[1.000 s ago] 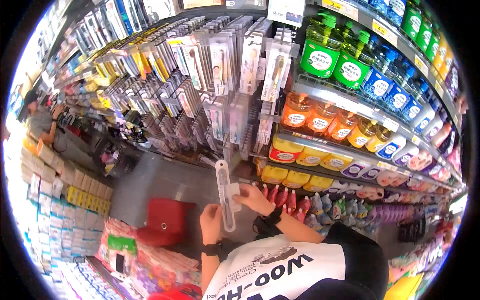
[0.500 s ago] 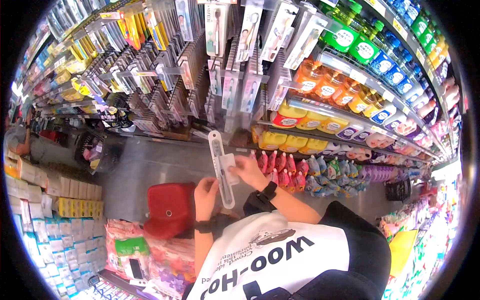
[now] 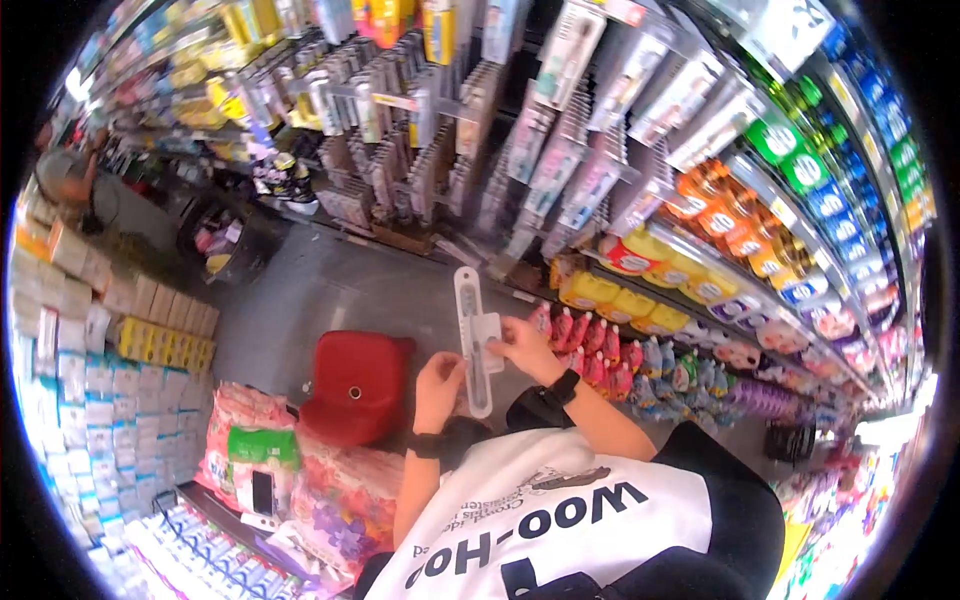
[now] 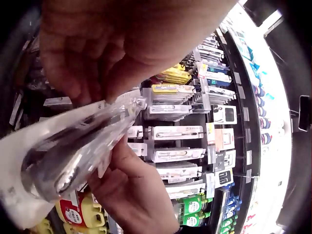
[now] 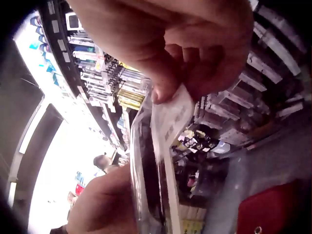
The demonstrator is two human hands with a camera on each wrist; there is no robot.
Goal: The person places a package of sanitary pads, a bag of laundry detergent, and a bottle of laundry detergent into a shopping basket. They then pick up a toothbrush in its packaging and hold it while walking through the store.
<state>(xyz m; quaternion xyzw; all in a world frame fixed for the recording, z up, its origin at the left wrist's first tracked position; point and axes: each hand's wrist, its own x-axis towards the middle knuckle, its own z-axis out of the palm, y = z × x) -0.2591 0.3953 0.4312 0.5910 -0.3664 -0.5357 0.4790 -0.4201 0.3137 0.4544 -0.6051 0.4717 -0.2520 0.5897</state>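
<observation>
A long, narrow clear blister pack (image 3: 470, 385) with a hang hole at its top is held upright in front of the shirt. Something dark and slim lies under its clear plastic; its kind does not show. My left hand (image 3: 438, 388) pinches the pack's left edge, thumb against fingers. From the other side my right hand (image 3: 527, 350) pinches a white card flap (image 3: 490, 338) that sticks out sideways from the pack. In the right wrist view the flap (image 5: 170, 117) bends up between the right thumb and fingers. The dark contents (image 4: 73, 161) loom close in the left wrist view.
Ahead hang rows of packaged toothbrushes (image 3: 570, 50) on hooks. Shelves of bottles with orange liquid (image 3: 735, 225) run off to the right. A red stool (image 3: 355, 385) stands on the floor at left, beside pink packages (image 3: 350, 490) with a phone (image 3: 262, 490) on a green one.
The head view has turned left and down, so shelves shift right and the red stool shows more fully. Both hands keep hold of the blister pack, in much the same pose.
</observation>
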